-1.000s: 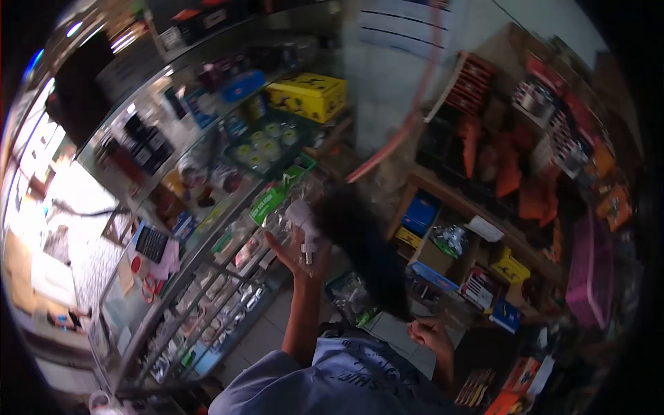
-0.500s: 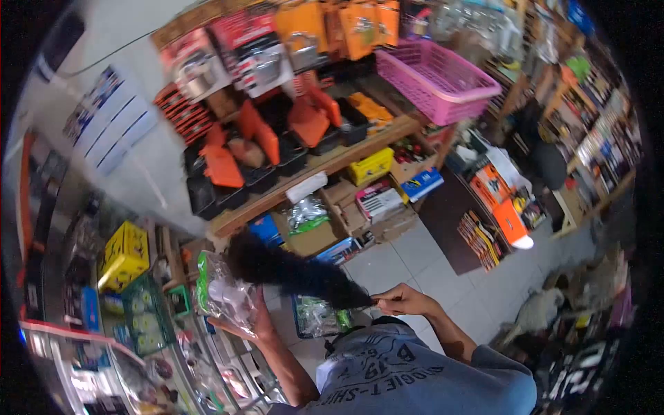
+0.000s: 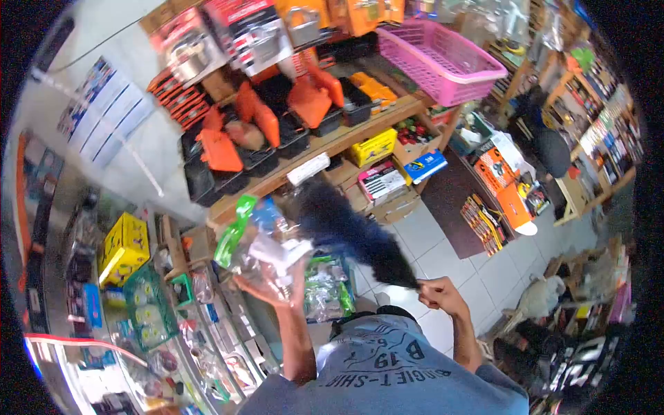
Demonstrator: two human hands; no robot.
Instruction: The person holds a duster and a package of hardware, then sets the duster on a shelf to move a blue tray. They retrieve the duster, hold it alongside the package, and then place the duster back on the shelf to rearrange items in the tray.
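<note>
The left hand (image 3: 287, 289) cups its grip round a clear packet (image 3: 271, 254) with a green strip, left of centre. The right hand (image 3: 443, 297) has its grip closed on the handle of a dark, fluffy duster (image 3: 356, 228). A loose wrist and light pressure would suit the duster; slippery plastic wants steady support from below. The shirt (image 3: 391, 370) reads "B.19" and "T-SHIR"; the packet's label is too blurred to read.

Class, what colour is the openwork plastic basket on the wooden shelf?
The basket is pink; it shows best in the head view.
</note>
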